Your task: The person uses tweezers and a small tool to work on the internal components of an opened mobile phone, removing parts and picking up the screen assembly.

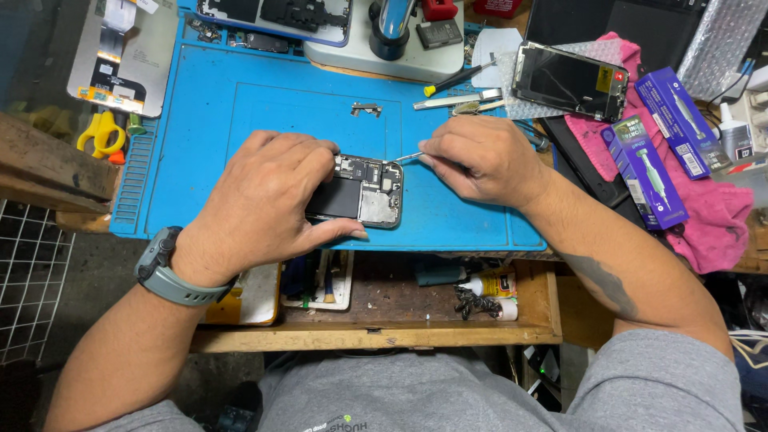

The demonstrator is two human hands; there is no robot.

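opened phone (364, 192) lies flat on blue mat (240, 104), near mat's front edge, internals facing up. left hand (268, 196) grip closed over phone's left side, thumb along its near edge. right hand (480, 158) grip pinched shut on thin metal tool (406, 157), tip at phone's top right corner. small metal bracket (366, 108) at mat centre; detached screen (570, 80) beyond mat's right edge.

Left hand (268, 200) cupped, right hand (480, 160) pinched.
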